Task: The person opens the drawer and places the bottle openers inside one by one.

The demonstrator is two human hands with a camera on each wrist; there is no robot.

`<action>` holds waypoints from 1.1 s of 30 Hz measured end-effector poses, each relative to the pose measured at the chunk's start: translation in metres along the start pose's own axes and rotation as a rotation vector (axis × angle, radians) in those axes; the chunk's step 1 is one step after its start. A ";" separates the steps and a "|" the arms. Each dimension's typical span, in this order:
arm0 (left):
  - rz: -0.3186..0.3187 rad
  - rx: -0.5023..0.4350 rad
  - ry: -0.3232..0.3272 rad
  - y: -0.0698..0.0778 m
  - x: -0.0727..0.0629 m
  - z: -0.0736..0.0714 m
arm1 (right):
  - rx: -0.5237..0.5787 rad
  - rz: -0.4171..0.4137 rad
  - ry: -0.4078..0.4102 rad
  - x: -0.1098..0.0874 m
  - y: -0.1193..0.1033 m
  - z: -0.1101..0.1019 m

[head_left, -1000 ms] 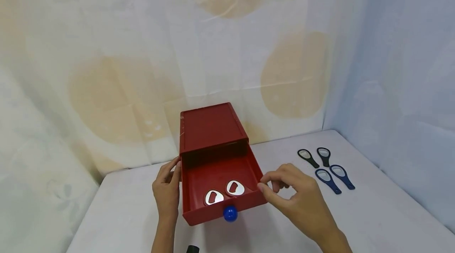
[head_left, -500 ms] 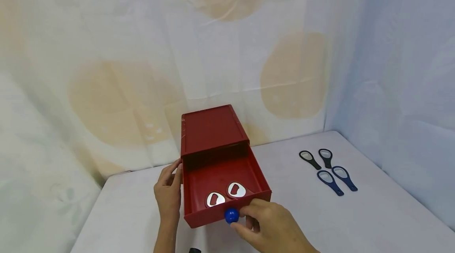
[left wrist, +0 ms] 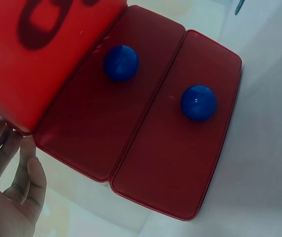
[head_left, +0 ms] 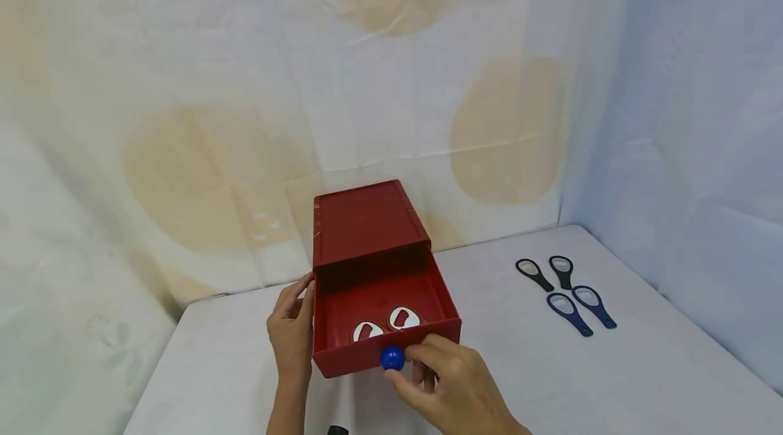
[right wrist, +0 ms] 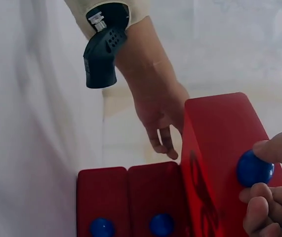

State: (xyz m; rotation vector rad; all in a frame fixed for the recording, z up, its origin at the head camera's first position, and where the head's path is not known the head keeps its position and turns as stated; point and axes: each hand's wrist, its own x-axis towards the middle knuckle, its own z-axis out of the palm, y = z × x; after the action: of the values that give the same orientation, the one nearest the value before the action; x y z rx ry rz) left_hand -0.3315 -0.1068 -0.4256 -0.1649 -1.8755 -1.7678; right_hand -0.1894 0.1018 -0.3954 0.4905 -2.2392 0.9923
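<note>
Thumb and finger of the right hand pinch the glossy round blue knob, likely the best hold; the red plastic drawer, probably light and stiff, juts toward six o'clock; left hand, fingers slightly parted, touches the boxy red cabinet near eight.

Head view faces forward and down; close wrist views, perhaps from below, share drawer fronts

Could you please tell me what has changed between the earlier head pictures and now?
The right hand has moved left from the drawer's front right corner and now pinches the blue knob. The drawer has slid slightly inward. The left hand remains at the red cabinet's left side; the two white-faced pieces remain inside the drawer.
</note>
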 end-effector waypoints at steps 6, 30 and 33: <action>0.024 0.010 -0.005 -0.006 0.001 0.000 | -0.020 0.036 0.010 0.004 0.004 0.002; 0.004 0.032 -0.013 -0.007 -0.001 0.000 | 0.051 0.083 0.030 0.026 0.023 0.014; 0.014 0.025 -0.011 -0.006 0.000 0.000 | 0.053 0.047 0.044 0.029 0.024 0.016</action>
State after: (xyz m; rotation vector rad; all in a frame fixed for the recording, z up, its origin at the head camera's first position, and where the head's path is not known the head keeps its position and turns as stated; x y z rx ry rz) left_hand -0.3339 -0.1078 -0.4310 -0.1777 -1.8990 -1.7370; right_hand -0.2303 0.1026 -0.3972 0.4366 -2.1988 1.0779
